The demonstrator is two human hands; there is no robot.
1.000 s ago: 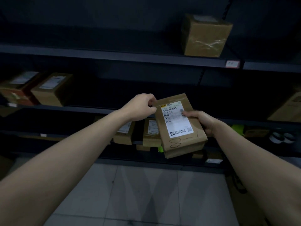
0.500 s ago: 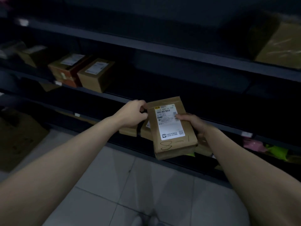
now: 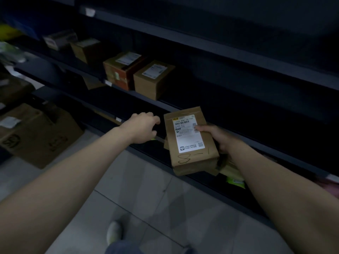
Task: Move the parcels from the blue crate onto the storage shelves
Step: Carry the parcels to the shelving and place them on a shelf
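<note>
My right hand point(image 3: 218, 138) holds a brown paper parcel point(image 3: 190, 142) with a white shipping label and "8-1" written on its lower part, face up, in front of the dark storage shelves point(image 3: 229, 50). My left hand point(image 3: 142, 128) hovers just left of the parcel, off it, fingers loosely curled with nothing in them. Two cardboard boxes point(image 3: 145, 76) with labels stand side by side on the middle shelf, up and left of the parcel. The blue crate is not in view.
More small boxes point(image 3: 86, 49) sit farther left on the same shelf. A large flattened cardboard box point(image 3: 39, 133) lies on the tiled floor at left. Yellow-green packets point(image 3: 235, 179) lie on the low shelf under my right hand. My shoe point(image 3: 113, 233) shows at the bottom.
My left hand has let go of the parcel's top corner and drawn away to the left. The view has swung left and down, so the shelves run diagonally.
</note>
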